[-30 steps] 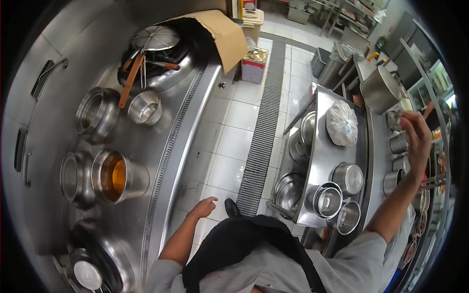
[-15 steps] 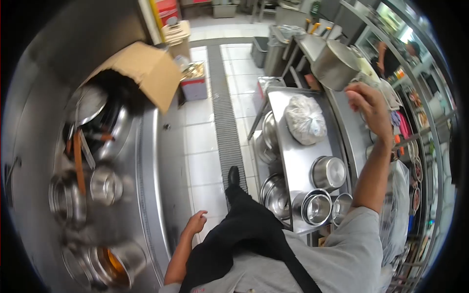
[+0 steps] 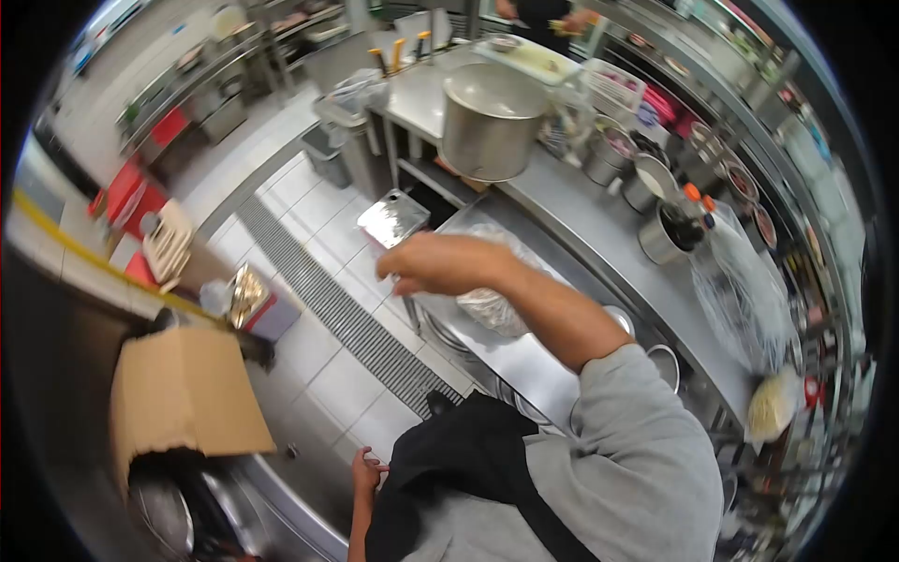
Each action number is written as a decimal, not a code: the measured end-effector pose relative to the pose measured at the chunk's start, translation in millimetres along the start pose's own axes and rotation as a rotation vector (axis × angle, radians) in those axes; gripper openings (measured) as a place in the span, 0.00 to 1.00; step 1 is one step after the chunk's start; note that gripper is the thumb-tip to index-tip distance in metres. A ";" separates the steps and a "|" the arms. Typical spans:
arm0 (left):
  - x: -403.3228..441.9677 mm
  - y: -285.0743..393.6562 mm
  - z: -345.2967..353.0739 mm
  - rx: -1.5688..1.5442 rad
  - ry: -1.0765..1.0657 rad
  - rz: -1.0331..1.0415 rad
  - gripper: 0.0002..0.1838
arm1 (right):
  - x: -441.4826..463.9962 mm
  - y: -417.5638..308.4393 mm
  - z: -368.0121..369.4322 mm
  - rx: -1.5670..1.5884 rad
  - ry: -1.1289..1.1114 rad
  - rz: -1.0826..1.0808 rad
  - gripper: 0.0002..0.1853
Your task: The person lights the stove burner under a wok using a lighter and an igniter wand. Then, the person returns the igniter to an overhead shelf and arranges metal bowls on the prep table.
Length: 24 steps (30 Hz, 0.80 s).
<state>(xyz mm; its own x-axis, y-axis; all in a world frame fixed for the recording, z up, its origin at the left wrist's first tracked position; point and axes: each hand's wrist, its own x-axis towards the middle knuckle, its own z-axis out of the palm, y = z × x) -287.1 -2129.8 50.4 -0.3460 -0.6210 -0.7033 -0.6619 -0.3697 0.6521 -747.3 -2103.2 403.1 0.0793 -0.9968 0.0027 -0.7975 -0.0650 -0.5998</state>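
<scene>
My right hand is raised in front of me with its fingers curled loosely, and I see nothing in it. It hovers over the near side of a metal cart, close to a tied clear plastic bag that my forearm partly covers. Beyond it, a metal-wrapped box-like container stands low by the cart. Down at my side hangs my left hand, empty, its fingers somewhat apart.
A large stock pot stands on the steel counter. Smaller pots and bottles line it. On my left, a cardboard box sits at the sink edge. A grate runs along the tiled floor. Another person stands behind the counter.
My view has turned to the right, towards the counter and stock pot. My right arm has swung across in front of me, over the cart. My left hand stays low at my side.
</scene>
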 end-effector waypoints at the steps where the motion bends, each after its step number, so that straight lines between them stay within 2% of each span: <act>1: 26.0 4.7 -5.5 0.101 -0.017 0.130 0.21 | -0.6 -9.1 -0.8 0.025 0.009 0.037 0.15; 3: 100.7 -10.5 -18.8 0.288 -0.060 0.388 0.21 | -13.1 -13.6 6.4 0.066 0.073 0.089 0.16; 5: 148.2 16.6 -33.6 0.614 -0.159 0.656 0.24 | -33.4 1.0 21.9 0.069 0.123 0.189 0.17; 8: 157.2 92.7 -30.5 0.374 -0.347 0.345 0.27 | -77.4 6.4 56.7 0.174 0.183 0.429 0.17; 12: 161.6 156.2 -31.2 0.496 -0.418 0.206 0.29 | -143.5 -4.9 94.5 0.275 0.376 0.693 0.15; 16: 194.5 158.9 -32.5 0.614 -0.493 0.256 0.28 | -189.0 -35.8 129.9 0.287 0.583 0.947 0.15; 18: 206.2 152.1 -36.1 0.606 -0.525 0.251 0.26 | -201.6 -46.8 142.9 0.337 0.579 1.038 0.15; 21: 274.9 100.7 -48.9 0.998 -0.570 0.617 0.22 | -208.9 -47.3 159.1 0.357 0.596 1.097 0.15; 22: 331.3 62.2 -51.6 0.853 -0.660 0.574 0.18 | -211.2 -44.5 163.9 0.365 0.611 1.089 0.15; 24: 326.9 62.5 -58.2 0.987 -0.636 0.668 0.19 | -216.6 -43.3 164.6 0.379 0.670 1.085 0.14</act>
<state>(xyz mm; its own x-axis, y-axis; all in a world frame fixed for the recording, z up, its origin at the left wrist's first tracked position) -402.9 -2396.2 -122.3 -0.8549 0.0390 -0.5172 -0.3519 0.6889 0.6336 -631.5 -1877.0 296.8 -0.8817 -0.3719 -0.2902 -0.0454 0.6793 -0.7325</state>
